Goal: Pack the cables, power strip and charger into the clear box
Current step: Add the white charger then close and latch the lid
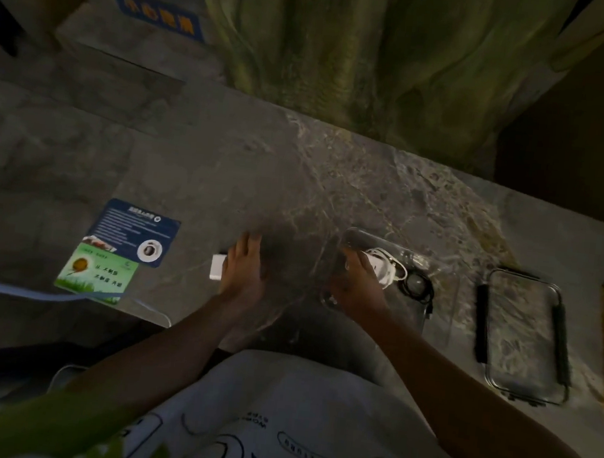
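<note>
Beyond your shirt, your left hand is lying straight-fingered over the charger, likely light and slick; you're best pinching its sides.

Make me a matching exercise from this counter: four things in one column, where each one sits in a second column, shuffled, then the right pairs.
Things:
1. white charger
2. black cable
3. clear lid
4. green card

Places:
A. lying flat, right of the clear box
B. at the left hand
C. overlapping the blue card
D. coiled inside the clear box

Pairs: 1-B, 2-D, 3-A, 4-C
</note>
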Motion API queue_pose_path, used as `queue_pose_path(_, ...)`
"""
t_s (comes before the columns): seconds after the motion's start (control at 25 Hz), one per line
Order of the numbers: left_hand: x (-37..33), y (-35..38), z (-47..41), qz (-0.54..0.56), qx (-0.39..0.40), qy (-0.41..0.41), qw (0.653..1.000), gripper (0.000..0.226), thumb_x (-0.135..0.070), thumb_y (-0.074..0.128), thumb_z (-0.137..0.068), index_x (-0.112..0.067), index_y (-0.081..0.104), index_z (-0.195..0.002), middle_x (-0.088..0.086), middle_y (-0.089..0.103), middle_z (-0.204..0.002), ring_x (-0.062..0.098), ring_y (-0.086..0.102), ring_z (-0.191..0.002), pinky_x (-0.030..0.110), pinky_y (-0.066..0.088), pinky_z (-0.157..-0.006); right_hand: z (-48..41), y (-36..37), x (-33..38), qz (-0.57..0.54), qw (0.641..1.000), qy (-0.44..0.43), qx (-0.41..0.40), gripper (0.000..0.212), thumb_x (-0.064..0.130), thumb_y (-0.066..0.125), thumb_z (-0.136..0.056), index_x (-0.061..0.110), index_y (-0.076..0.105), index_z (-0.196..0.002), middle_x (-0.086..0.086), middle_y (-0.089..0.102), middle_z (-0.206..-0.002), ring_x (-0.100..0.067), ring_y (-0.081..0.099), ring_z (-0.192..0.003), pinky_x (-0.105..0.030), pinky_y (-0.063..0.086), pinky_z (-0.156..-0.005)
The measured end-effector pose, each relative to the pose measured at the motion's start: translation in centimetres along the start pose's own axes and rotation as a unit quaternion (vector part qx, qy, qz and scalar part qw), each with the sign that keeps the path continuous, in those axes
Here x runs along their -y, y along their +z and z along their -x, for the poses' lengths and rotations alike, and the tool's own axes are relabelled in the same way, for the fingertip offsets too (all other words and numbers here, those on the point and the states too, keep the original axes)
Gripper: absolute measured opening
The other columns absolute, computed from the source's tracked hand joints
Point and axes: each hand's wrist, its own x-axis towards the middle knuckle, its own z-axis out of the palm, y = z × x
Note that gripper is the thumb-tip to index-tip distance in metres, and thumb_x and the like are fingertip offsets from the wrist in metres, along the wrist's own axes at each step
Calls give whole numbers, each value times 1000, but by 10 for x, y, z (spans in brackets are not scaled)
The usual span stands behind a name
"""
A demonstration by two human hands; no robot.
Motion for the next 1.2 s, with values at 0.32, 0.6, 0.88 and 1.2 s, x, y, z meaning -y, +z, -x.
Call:
queue_pose_path(0.32, 64, -7, -19, -33, 89, -49, 994, 94, -19, 75, -77, -25, 17, -151, 11, 8, -159, 44, 19, -140, 52, 32, -110, 6, 26, 17, 135, 985, -109, 24, 87, 12, 70, -78, 6, 21, -150, -16, 19, -157, -23, 14, -144, -35, 18, -115)
queue_pose_path(0.6, 73, -2, -27, -56, 84, -45, 994, 60, -15, 68, -81, -24, 46, -136, 12, 39, -145, 39, 41, -125, 46, 43, -96, 1, 31, 1, 185, 975, -114, 39, 82, 16, 61, -85, 10, 15, -152, -13, 6, -162, -31, 28, -143, -41, 36, -108)
queue_pose_path(0.88, 54, -13, -13, 100, -5, -1, 995, 54, -17, 78, -75, -15, 60, -125, 15, 61, -123, 33, 59, -110, 34, 45, -88, 1, 23, 6, 134, 984, -104, 50, 86, 12, 68, -81, 11, 20, -152, -9, 20, -159, -26, 33, -139, -40, 43, -103)
queue_pose_path(1.2, -46, -39, -6, 115, 45, 111, 986, 62, -11, 81, -71, -15, 56, -128, 8, 63, -126, 23, 59, -115, 30, 43, -95, -8, -16, 11, 70, 995, -21, 61, 78, 11, 67, -82, 19, 26, -148, -12, 46, -142, -29, 47, -127, -38, 44, -99)
